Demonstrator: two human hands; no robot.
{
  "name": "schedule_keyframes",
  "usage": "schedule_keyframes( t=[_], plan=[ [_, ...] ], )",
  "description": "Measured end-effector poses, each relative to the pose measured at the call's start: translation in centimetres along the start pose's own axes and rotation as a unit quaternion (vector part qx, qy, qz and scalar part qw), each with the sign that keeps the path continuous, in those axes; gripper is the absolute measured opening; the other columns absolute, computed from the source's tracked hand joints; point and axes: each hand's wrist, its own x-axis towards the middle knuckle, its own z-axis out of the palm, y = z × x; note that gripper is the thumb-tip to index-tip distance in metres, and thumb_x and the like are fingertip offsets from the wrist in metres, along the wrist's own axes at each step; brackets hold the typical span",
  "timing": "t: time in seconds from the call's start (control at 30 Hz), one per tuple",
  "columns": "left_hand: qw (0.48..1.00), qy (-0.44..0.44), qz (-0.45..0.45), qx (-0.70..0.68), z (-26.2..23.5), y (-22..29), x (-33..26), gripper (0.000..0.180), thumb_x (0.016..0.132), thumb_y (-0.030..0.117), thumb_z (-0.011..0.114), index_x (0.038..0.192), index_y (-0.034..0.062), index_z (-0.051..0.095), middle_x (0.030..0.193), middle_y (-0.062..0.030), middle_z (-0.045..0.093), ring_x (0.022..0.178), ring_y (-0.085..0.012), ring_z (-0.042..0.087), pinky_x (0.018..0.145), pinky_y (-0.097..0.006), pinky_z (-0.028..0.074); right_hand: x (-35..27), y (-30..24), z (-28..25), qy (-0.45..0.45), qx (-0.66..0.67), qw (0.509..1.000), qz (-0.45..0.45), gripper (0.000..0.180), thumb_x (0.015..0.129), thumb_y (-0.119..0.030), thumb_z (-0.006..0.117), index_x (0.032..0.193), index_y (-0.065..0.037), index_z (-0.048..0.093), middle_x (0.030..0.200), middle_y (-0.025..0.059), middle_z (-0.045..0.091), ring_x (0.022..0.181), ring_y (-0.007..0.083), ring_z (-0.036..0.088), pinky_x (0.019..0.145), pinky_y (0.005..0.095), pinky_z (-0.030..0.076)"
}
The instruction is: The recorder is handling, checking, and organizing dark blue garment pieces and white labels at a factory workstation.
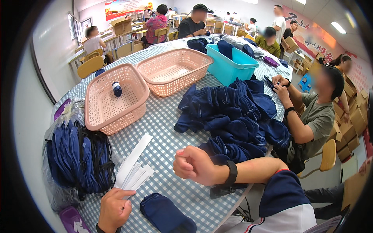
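Note:
My left hand (114, 209) is at the lower left, its index finger stretched onto the near ends of a fanned stack of white paper strips (134, 171). The thumb is apart from that finger, the other fingers are curled, and no strip is lifted. My right hand (196, 165), with a black band on its wrist, hovers over the table in a loose fist with nothing visible in it. Between my arms a navy folded cloth piece (167, 213) lies flat near the table's edge. Beyond my right hand a big heap of similar navy cloth pieces (233, 112) spreads out.
One pink basket (136, 116) holds a navy roll with a white band (116, 89); another pink basket (175, 90) stands behind. A turquoise bin (233, 72) contains navy cloth. Bundled blue items with black straps (81, 159) lie left. A co-worker (311, 112) handles something dark at right.

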Motion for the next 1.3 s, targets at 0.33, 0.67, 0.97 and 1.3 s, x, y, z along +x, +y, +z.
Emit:
schedule_keyframes(
  t=[0.33,0.67,0.97,1.3],
  plan=[
    [1.000,0.007,0.001,0.015,-0.3,0.5,-0.3,0.019,0.070,0.004,0.060,0.052,-0.0005,0.056,0.100,-0.0084,0.073,0.080,-0.0272,0.063,0.070,-0.037,0.050,0.5,0.1,0.3,-0.008,0.004,1.000,0.013,0.046,0.096,-0.020,0.036,0.050,-0.011,0.038,0.045,0.0027,0.038,0.042,0.0132,0.033,0.045,0.0273,0.030],
    [1.000,-0.010,0.014,0.025,-0.7,-0.8,-0.5,0.021,0.080,0.009,0.061,0.060,0.0023,0.063,0.103,-0.0022,0.073,0.085,-0.0212,0.065,0.072,-0.034,0.054,-0.1,-0.1,0.1,0.016,-0.011,1.000,0.014,0.048,0.095,-0.024,0.035,0.048,-0.011,0.040,0.042,0.0044,0.040,0.043,0.0153,0.034,0.049,0.0294,0.031],
    [1.000,-0.002,-0.002,0.013,-0.4,-0.5,-0.6,0.022,0.080,0.009,0.061,0.060,0.0011,0.061,0.103,-0.0031,0.073,0.085,-0.0221,0.066,0.073,-0.035,0.054,0.1,-0.1,0.1,0.013,-0.004,0.999,0.033,0.047,0.095,-0.023,0.034,0.050,-0.010,0.042,0.044,0.0052,0.041,0.044,0.0157,0.034,0.049,0.0292,0.031],
    [1.000,0.002,-0.006,0.007,-0.4,-0.4,-0.4,0.022,0.078,0.008,0.061,0.057,0.0004,0.060,0.101,-0.0049,0.074,0.083,-0.0227,0.065,0.071,-0.035,0.054,0.1,-0.1,-0.1,-0.005,-0.019,0.999,0.037,0.047,0.096,-0.026,0.033,0.052,-0.011,0.043,0.044,0.0035,0.042,0.044,0.0148,0.034,0.050,0.0294,0.031]
  ],
)
